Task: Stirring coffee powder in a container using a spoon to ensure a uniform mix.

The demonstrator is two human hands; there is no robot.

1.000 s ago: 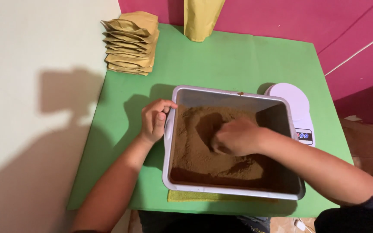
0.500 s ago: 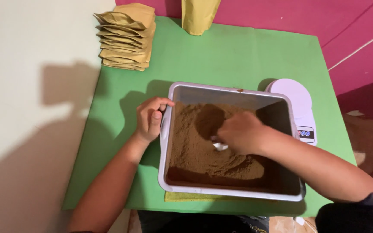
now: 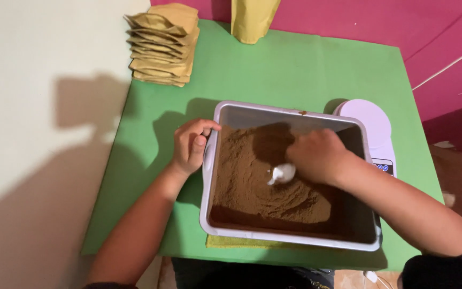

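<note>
A grey rectangular tub (image 3: pixel 252 234) full of brown powder (image 3: pixel 252 182) sits on the green table (image 3: pixel 295 69). My left hand (image 3: pixel 191 145) grips the tub's left rim. Inside the tub, my right hand (image 3: pixel 319 156) holds a small white scoop (image 3: pixel 282 174) whose bowl is pressed into the powder.
A stack of several tan paper pouches (image 3: pixel 161 45) lies at the table's far left corner. One upright yellow pouch (image 3: pixel 252 18) stands at the far edge. A white kitchen scale (image 3: pixel 372 131) sits against the tub's right side. A flat yellowish sheet (image 3: pixel 231 242) pokes out under the tub.
My right hand has turned and drawn the white scoop into sight in the powder. My left hand stays on the tub's rim.
</note>
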